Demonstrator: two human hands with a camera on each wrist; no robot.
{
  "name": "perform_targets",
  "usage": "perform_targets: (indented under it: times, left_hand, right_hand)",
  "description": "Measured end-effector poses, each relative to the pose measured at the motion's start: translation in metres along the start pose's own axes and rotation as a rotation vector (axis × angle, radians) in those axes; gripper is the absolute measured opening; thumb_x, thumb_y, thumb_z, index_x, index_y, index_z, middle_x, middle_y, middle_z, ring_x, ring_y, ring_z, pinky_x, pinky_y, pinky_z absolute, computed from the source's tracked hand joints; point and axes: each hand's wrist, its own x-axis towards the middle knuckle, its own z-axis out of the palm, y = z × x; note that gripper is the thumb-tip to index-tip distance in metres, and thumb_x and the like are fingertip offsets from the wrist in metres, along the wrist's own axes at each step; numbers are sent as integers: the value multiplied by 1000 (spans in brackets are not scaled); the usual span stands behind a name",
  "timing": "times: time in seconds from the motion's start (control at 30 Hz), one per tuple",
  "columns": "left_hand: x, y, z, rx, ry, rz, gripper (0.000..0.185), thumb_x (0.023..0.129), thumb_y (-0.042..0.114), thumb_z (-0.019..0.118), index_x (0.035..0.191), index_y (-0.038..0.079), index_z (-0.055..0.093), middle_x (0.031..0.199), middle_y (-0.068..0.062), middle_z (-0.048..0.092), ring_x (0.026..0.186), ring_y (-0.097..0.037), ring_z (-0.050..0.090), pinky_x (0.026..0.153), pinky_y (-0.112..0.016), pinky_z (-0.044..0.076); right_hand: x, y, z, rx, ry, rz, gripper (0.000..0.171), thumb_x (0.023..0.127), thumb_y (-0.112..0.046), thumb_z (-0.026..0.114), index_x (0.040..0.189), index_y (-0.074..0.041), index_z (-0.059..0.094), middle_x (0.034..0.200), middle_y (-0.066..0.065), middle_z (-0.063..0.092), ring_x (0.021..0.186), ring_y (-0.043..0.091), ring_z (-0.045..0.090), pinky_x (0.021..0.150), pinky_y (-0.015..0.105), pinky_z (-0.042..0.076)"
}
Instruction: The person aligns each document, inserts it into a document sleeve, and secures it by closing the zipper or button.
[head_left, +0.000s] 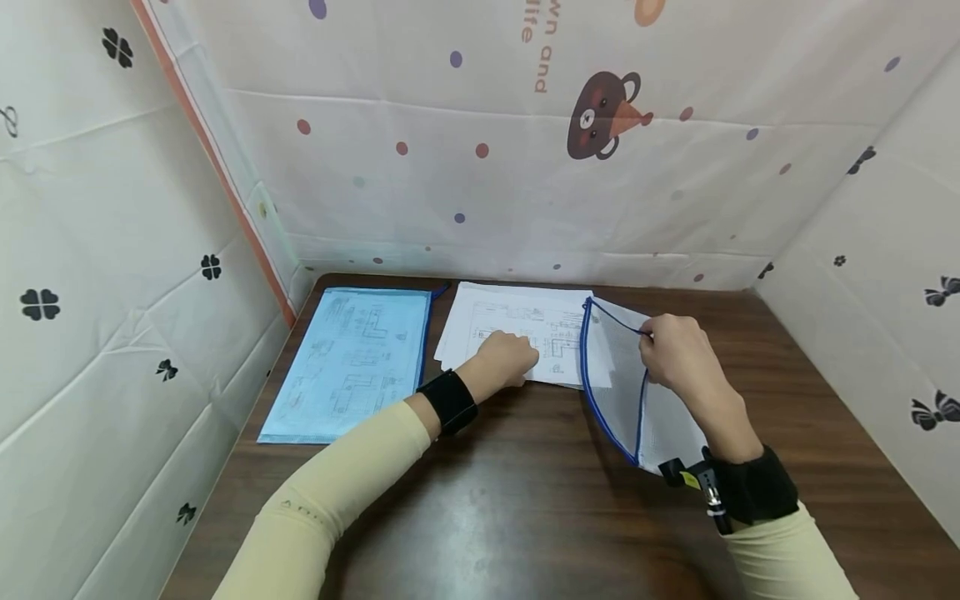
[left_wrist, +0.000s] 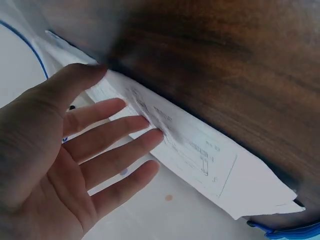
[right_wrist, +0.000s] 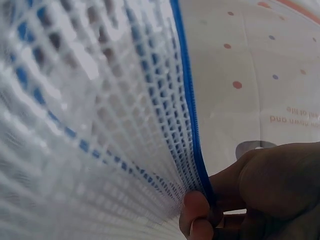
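Pouch (head_left: 618,396), whitish mesh, blue-edged, between pinched right fingers (right_wrist: 196,204), left fingers (left_wrist: 122,155) extended, empty.

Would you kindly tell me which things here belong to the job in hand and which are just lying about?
In the job, apparently:
white mesh pouch, held open
loose drawing sheets beside it

Lying about, it seems:
blue pouch, untouched

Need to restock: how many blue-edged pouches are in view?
2: a light-blue pouch lying at the table's left, and a whitish mesh pouch gripped by the right hand. Others could hide under the white papers.
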Motion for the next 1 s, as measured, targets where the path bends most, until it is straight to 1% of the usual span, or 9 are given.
perform_targets:
  times: [0.07,0.2,0.3,0.43,0.57,0.73,0.83,0.93,1.0]
  left_hand:
    - [-2,1,2,11,34,11,11,103,24,72,106,17,79,96,1,77,73,-10,63,71,-30,59]
    - [-7,1,9,40,123,26,13,106,16,66,108,16,78,98,0,77,73,-10,64,69,-29,59]
    - [-9,1,13,59,134,24,14,108,17,64,114,16,77,101,0,77,76,-10,67,70,-28,59]
    - [-15,1,14,72,83,15,23,109,24,62,129,18,72,115,-1,74,88,-15,70,76,-31,60]
    - [-26,3,15,64,50,33,31,109,30,61,138,21,68,122,-1,71,95,-16,70,80,-33,60]
    - [-45,5,12,44,23,39,30,108,30,61,135,21,69,121,0,71,96,-16,70,82,-35,59]
    - [-56,7,7,3,-19,25,28,106,28,63,132,21,71,120,-1,71,96,-17,68,83,-36,59]
    - [-62,9,-1,-58,-80,-5,28,102,24,66,129,20,72,117,-2,71,92,-17,65,82,-37,58]
    - [-60,10,-5,-81,-108,-36,30,102,22,65,132,19,71,117,-3,71,92,-17,65,82,-38,58]
  right_hand:
    - [-1,2,0,-10,21,-6,29,101,1,51,112,16,72,91,28,70,57,22,63,49,33,52]
    - [-2,5,-1,-21,58,-24,30,100,1,50,112,17,72,93,30,69,56,22,60,47,34,48]
    - [-3,7,-1,-31,77,-31,30,99,2,50,113,17,72,98,33,70,58,24,60,47,34,47]
    - [-4,9,-2,-36,96,-30,30,99,2,50,113,17,72,100,34,70,61,26,61,47,34,47]
    - [-5,13,-3,-38,111,-32,29,99,2,50,113,18,71,98,33,69,59,25,60,48,34,48]
    - [-5,18,-5,-54,164,-42,27,97,4,51,109,18,71,94,34,69,57,25,58,46,34,45]
    - [-5,21,-7,-56,179,-44,27,96,4,52,109,19,70,95,35,69,56,26,57,46,35,43]
    - [-6,23,-8,-55,172,-41,27,97,4,51,110,19,70,96,35,69,57,26,56,46,35,43]
    - [-7,23,-8,-51,163,-37,27,97,4,51,110,18,70,96,34,69,57,26,56,47,35,43]
